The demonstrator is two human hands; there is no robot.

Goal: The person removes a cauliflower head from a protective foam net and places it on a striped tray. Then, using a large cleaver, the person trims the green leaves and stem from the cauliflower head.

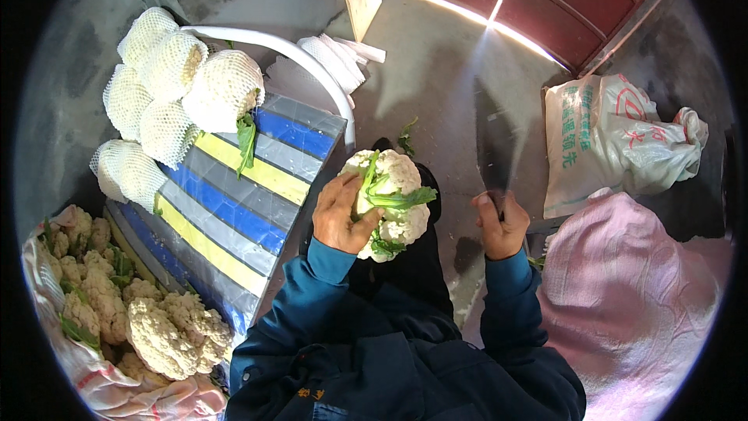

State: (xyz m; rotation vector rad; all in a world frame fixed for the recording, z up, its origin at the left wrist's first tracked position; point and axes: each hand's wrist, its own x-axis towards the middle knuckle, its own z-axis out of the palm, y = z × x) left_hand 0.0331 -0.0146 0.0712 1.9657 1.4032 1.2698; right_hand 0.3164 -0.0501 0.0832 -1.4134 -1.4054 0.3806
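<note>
My left hand (343,215) grips a cauliflower head (406,175), holding it over my lap with fingers and thumb on its near left side. Green leaves and stalk pieces (397,197) cling to the side of the head that faces me. In my right hand (501,225) is a knife, its broad dark blade (494,128) pointing away from me over the floor. The blade is blurred and stands well apart from the cauliflower. To my left, several cauliflowers in white foam net sleeves (225,90) sit together on a striped table (245,187).
A sack (146,400) of bare cauliflowers (175,333) stands at lower left. A white curved rail (286,44) arches beside white foam nets (333,61). On the right are a printed plastic sack (602,146) and a pink cloth (625,286). A red door (526,6) stands beyond.
</note>
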